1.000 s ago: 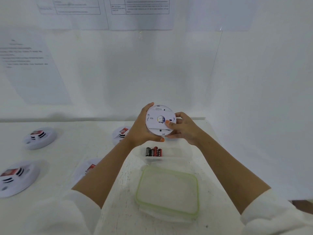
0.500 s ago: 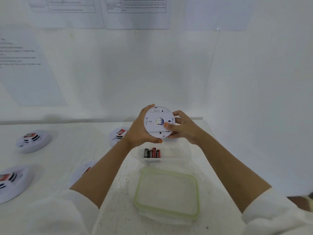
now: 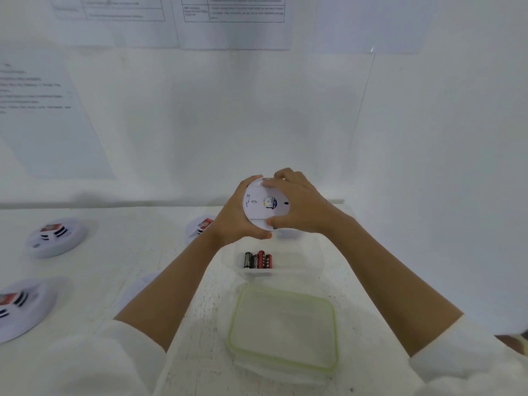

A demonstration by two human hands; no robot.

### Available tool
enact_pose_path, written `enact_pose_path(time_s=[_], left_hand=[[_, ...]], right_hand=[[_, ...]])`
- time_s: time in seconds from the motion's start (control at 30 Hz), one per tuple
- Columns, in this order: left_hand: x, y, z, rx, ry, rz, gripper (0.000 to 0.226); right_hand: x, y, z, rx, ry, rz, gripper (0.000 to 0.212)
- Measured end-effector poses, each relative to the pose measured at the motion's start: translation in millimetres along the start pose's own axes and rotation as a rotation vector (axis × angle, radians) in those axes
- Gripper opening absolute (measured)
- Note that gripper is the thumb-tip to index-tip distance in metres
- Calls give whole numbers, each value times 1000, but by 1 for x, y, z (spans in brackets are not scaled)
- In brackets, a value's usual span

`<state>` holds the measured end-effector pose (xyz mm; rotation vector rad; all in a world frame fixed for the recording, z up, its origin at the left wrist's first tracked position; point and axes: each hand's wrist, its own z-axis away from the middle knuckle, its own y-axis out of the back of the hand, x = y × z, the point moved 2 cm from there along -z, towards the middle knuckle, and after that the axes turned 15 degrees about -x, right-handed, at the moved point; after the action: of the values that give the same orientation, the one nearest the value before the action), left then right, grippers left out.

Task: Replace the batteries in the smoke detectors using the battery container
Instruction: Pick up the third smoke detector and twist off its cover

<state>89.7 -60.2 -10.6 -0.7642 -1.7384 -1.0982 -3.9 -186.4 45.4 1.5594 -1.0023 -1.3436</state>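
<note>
I hold a round white smoke detector (image 3: 258, 204) up above the table, its flat back plate facing me. My left hand (image 3: 233, 221) grips it from the left and underneath. My right hand (image 3: 297, 204) wraps over its right half, fingers curled on the top rim and thumb at the bottom edge. Below the hands sits a clear battery container (image 3: 288, 264) with several red and black batteries (image 3: 258, 260) lying in its left end.
The container's green-rimmed lid (image 3: 283, 327) lies near the table's front. Two detectors (image 3: 55, 237) (image 3: 20, 307) rest at the left and another detector (image 3: 200, 225) peeks out behind my left wrist. A white wall stands close behind the table.
My right hand has shifted from pinching the detector's right edge to spanning its right half, fingers now on the top rim. The detector stays held above the container.
</note>
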Motion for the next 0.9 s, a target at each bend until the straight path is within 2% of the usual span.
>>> enact_pose_path(time_s=[0.17,0.9], left_hand=[[0,0,4,-25,11,11,105],[-4,2,9,-57,20,-26,105]], right_hand=[[1,2,0,-59,36,94,73],[-5,-5,-11,-116,46,175,69]])
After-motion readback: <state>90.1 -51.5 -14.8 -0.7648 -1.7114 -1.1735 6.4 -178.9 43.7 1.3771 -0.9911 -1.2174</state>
